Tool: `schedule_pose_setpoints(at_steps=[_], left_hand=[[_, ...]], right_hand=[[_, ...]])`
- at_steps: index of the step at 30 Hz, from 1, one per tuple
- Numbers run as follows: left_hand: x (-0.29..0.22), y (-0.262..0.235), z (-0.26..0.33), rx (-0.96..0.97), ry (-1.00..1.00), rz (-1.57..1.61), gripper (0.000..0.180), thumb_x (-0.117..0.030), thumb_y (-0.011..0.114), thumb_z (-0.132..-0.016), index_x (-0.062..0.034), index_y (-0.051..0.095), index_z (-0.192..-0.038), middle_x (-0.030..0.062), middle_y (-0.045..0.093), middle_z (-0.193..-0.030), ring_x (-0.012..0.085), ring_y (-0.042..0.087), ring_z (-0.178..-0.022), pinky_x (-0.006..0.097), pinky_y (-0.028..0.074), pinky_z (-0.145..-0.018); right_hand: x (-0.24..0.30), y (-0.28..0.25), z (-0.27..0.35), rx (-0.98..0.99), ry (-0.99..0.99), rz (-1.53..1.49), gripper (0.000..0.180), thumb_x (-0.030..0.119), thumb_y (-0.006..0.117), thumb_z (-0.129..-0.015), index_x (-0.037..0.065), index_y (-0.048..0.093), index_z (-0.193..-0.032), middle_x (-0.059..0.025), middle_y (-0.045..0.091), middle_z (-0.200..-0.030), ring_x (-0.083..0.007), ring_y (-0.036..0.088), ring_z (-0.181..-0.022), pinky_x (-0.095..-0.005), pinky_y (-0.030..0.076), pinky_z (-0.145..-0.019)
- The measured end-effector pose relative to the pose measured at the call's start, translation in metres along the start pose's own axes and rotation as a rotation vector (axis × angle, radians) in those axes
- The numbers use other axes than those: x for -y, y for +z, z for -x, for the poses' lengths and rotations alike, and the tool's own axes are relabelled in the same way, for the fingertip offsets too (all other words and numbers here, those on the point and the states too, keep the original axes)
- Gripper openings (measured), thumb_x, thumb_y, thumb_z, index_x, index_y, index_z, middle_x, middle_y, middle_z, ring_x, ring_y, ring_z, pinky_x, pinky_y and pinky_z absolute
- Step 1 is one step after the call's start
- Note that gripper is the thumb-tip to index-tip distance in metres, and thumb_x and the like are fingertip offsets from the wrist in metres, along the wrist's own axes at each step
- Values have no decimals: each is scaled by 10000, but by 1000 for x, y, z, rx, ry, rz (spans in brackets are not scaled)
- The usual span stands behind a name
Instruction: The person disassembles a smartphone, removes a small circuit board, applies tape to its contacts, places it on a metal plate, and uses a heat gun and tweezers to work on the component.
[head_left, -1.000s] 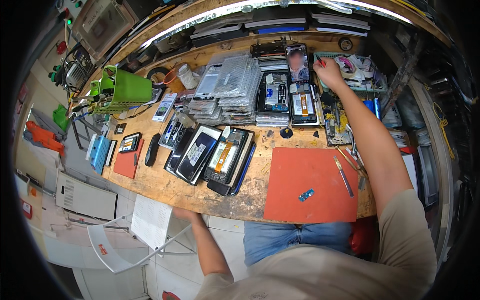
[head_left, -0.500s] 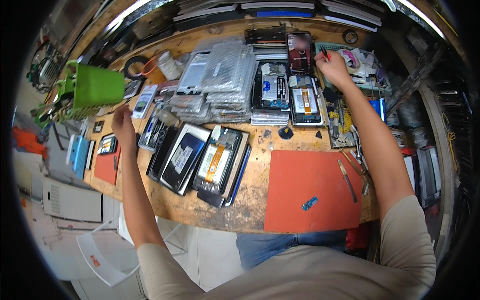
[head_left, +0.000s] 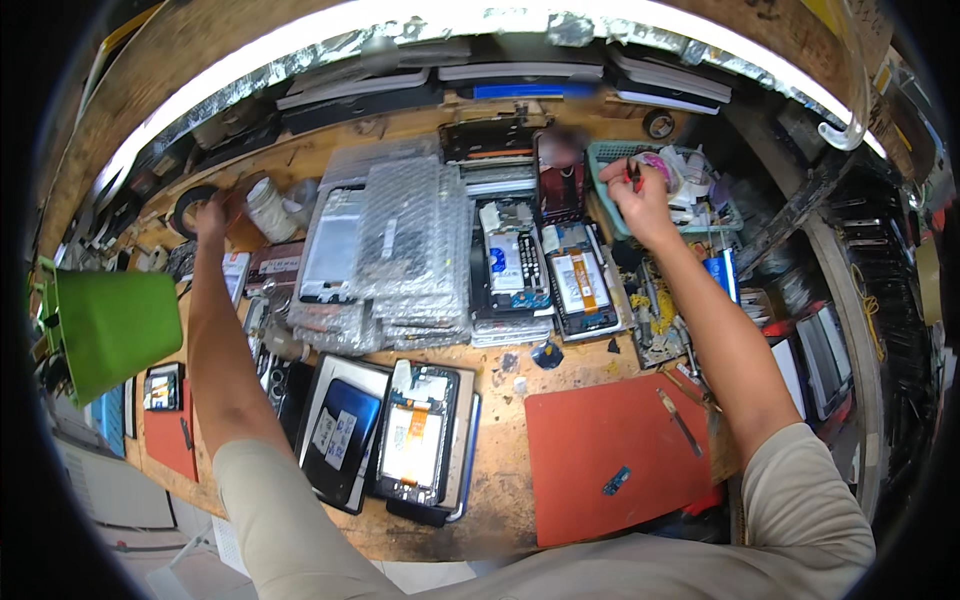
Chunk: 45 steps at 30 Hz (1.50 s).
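My left hand (head_left: 211, 217) reaches to the far left of the bench, at the side of a black ring-shaped roll (head_left: 190, 208). Its fingers are mostly hidden, so its grip does not show. Beside it stand an orange cup (head_left: 243, 228) and a white jar (head_left: 268, 208). My right hand (head_left: 642, 205) is closed around a slim red-and-black tool (head_left: 633, 176) over the near left part of a pale green basket (head_left: 612, 152). An upright phone (head_left: 561, 185) with a lit picture stands left of that hand. Below it lies an opened phone (head_left: 577, 285) with its battery showing.
Bubble-wrapped devices (head_left: 395, 230) are stacked mid-bench. Nearer are another opened phone (head_left: 415, 440) and a dark blue phone (head_left: 345, 430). A small blue circuit board (head_left: 617, 481) lies on a red mat (head_left: 570, 430). A green bin (head_left: 120, 320) stands left; a light tube (head_left: 480, 18) hangs above.
My left hand has moved farther away, from beside the green bin to the black roll. My right hand keeps the tool near the basket. The view has tilted up, bringing in the light.
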<state>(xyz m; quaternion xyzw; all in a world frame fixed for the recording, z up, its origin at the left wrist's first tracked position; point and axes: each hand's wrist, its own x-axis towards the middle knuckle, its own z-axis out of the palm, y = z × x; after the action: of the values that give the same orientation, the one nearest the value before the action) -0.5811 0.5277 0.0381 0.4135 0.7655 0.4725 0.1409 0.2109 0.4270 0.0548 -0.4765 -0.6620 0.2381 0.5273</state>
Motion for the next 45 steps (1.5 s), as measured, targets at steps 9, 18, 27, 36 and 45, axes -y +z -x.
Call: schedule_pose_setpoints(at_steps=[9,18,27,36,45], left_hand=[[-32,-18,95,-563,271,-7,411,-361,767,-959,28,723,-1081,132,761,-1045,261,697,-929,383,524,-899],[30,-122,153,-654,497,-250,521,-378,583,-1093,11,530,-1434,172,700,-1240,300,699,-1030,416,552,-947],[-48,-211,530,-395,216,236,509,-344,408,-1163,20,481,-1510,199,581,-1434,293,610,-1267,424,564,-1014],[-117,-108,730,-14,28,603,339,-271,516,-1142,7,655,-1276,121,715,-867,115,608,-572,240,539,-504],[-201,-16,743,-129,313,231,285,-142,498,-1135,51,665,-1261,144,719,-1051,161,679,-812,298,567,-701]], right_hand=[[-5,5,0,-27,-84,9,139,91,696,-843,-22,723,-920,-43,683,-761,-120,604,-696,-304,488,-662],[12,8,1,-112,-116,55,154,174,680,-860,22,698,-845,-141,691,-738,-238,661,-676,-383,517,-663],[-9,18,-13,-186,-83,50,269,306,720,-802,44,737,-860,-181,752,-848,-356,736,-807,-420,571,-766],[44,8,24,-243,-294,-125,148,190,685,-902,57,749,-904,-125,757,-821,-246,740,-747,-379,571,-691],[169,-73,268,607,-569,-87,325,4,745,-821,33,705,-1142,-88,695,-956,-257,697,-814,-351,561,-643]])
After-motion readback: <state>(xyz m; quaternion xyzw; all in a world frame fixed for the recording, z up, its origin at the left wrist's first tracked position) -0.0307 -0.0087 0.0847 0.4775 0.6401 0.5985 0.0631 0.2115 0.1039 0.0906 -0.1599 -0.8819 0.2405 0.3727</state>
